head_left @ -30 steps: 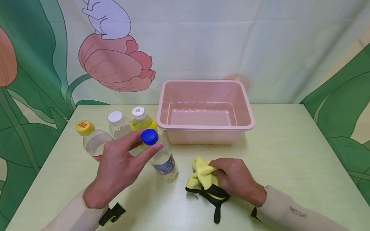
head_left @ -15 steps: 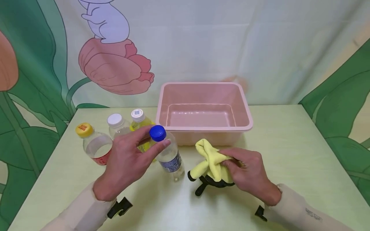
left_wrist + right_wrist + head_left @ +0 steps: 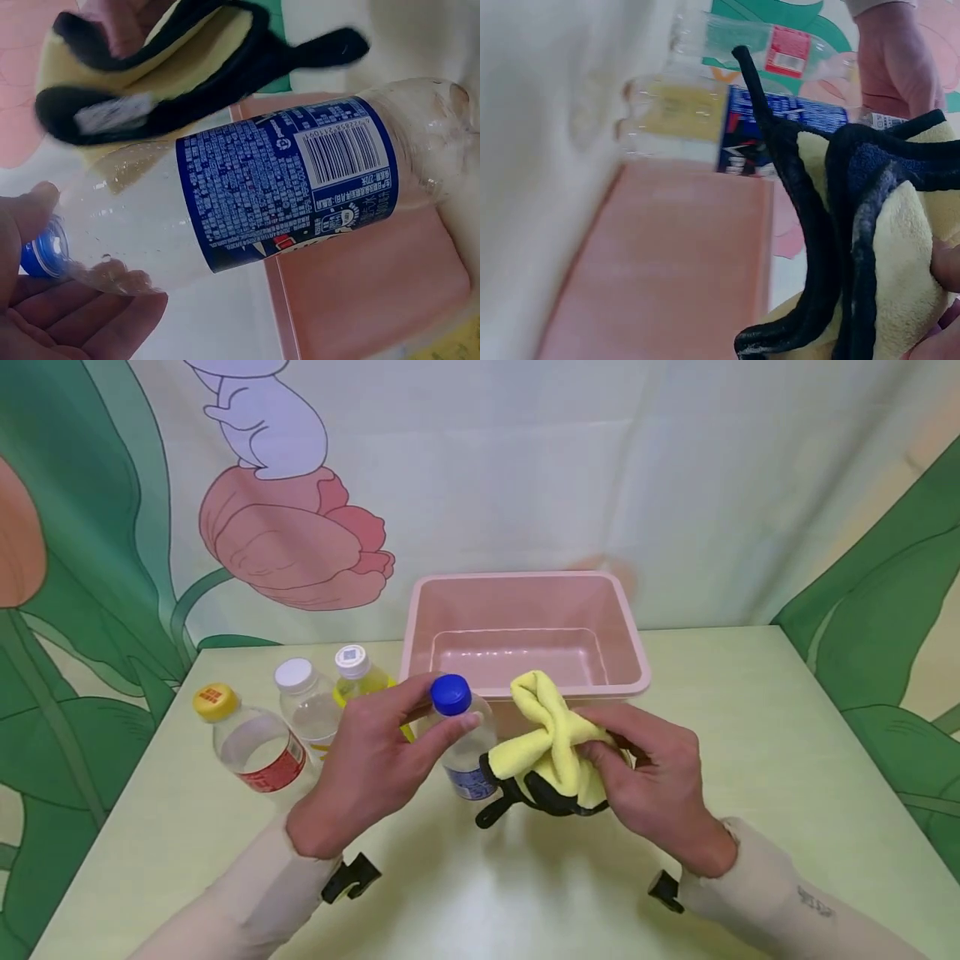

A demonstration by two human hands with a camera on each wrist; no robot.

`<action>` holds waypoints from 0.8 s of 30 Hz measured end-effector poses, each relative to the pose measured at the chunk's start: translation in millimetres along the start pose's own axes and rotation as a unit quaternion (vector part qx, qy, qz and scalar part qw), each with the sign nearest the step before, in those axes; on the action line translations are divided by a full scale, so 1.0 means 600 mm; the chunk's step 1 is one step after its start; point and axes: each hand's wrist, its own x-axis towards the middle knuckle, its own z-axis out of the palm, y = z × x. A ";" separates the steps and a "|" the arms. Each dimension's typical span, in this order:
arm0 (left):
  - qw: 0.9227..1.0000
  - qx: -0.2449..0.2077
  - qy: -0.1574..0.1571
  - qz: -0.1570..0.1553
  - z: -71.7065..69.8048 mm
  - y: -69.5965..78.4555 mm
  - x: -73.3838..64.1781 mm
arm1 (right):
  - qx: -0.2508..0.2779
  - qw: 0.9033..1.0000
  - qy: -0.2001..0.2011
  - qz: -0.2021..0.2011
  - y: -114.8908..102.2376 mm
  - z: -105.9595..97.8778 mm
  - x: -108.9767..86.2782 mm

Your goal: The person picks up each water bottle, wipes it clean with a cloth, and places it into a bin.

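My left hand (image 3: 382, 760) grips a clear plastic bottle (image 3: 471, 782) by its neck, just under the blue cap (image 3: 451, 695). A blue label (image 3: 289, 180) with a barcode faces the left wrist camera. Between thumb and fingers, my right hand (image 3: 656, 777) pinches a bunched yellow cloth (image 3: 557, 747) with black edging and a black hanging loop (image 3: 495, 812). The cloth is raised above the table beside the bottle, overlapping its label in the head view. Whether cloth and bottle touch, or the bottle's base meets the table, I cannot tell.
Behind both hands stands a pink plastic basin (image 3: 480, 602). To the left are three more bottles: one with a yellow cap and red label (image 3: 262, 760), a white-capped clear one (image 3: 309, 702), and a white-capped one with a yellow label (image 3: 360, 675). A printed curtain (image 3: 487, 460) hangs behind.
The cloth has come up from the table in my right hand, its loop swinging left. My left hand has carried the bottle rightward, and the two are now side by side.
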 end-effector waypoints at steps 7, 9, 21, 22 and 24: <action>0.999 -0.001 -0.033 -0.011 0.013 0.004 0.011 | -0.012 1.000 0.009 -0.019 -0.008 -0.003 0.031; 0.999 -0.002 -0.041 -0.013 0.015 0.005 0.014 | -0.014 1.000 0.009 -0.024 -0.009 -0.003 0.037; 0.999 -0.002 -0.049 -0.007 0.035 0.008 0.024 | -0.010 0.999 -0.012 -0.040 -0.003 0.016 0.041; 0.999 -0.006 -0.048 -0.004 0.038 0.008 0.024 | -0.011 0.999 -0.014 -0.038 -0.002 0.016 0.040; 0.999 -0.012 -0.045 0.001 0.044 0.009 0.025 | -0.014 0.999 -0.021 -0.033 0.000 0.017 0.038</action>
